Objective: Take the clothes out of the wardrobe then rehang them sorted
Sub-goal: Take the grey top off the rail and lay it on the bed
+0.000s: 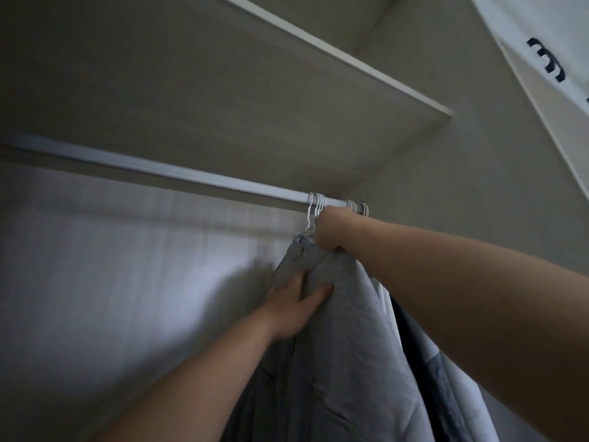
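Two hands are on the grey garment (344,346), which hangs near the right end of the wardrobe rail (159,169). The right hand (331,231) is fisted just under the rail, gripping the garment's top where white hangers (314,207) hook over it. Lower beneath the rail, the left hand (293,311) grips a fold of the same grey cloth. A dark garment (411,339) hangs further right along the rail.

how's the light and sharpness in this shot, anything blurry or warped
Head view: dim overall, a pale light patch on the back wall, a soft shadow left of the garment; same view, rod smeared toward its left end, hangers soft; wide-angle lens slants the shelf edge steeply.
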`<state>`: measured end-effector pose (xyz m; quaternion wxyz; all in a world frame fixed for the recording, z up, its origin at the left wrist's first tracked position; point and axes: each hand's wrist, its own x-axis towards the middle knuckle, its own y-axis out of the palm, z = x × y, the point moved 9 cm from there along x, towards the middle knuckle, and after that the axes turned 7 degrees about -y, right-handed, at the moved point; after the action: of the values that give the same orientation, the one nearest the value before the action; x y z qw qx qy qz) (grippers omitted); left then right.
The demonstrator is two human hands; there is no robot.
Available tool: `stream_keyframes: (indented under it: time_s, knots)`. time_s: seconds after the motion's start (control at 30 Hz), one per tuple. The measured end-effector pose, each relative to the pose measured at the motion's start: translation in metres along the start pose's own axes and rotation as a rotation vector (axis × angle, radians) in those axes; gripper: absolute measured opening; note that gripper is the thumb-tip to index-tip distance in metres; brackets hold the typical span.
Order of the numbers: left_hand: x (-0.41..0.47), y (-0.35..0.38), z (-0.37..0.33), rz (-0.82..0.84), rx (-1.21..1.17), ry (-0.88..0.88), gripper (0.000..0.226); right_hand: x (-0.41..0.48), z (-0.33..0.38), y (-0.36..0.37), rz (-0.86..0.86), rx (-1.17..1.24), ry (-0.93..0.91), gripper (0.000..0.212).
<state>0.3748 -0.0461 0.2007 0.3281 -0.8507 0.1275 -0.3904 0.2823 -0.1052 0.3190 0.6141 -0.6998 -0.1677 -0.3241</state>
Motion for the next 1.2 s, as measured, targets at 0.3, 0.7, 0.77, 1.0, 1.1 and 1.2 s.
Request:
stream_keyframes:
  time_s: [0.3,0.7,0.77,1.0,1.1,1.2]
  knots:
    - [-0.005,0.016,0.002,-0.015,0.134,-0.026,0.091,-0.023,-0.027,-0.011,-0.334,-0.073,-0.001,0.029]
    - [-0.005,-0.007,-0.012,-0.29,0.215,0.014,0.083,-0.029,-0.035,-0.043,-0.602,-0.05,-0.052,0.02]
    - [-0.007,-0.021,-0.019,-0.412,0.203,0.062,0.082,-0.032,-0.036,-0.058,-0.64,-0.065,-0.081,0.019]
    - [-0.036,-0.066,-0.054,-0.854,0.16,0.222,0.088,-0.079,-0.066,-0.092,-0.718,-0.231,-0.153,0.026]
    - [-0.043,-0.073,-0.067,-0.92,0.15,0.228,0.085,-0.105,-0.084,-0.108,-0.746,-0.321,-0.161,0.027]
    - [-0.049,-0.069,-0.083,-0.952,0.128,0.224,0.079,-0.133,-0.108,-0.124,-0.765,-0.401,-0.149,0.028]
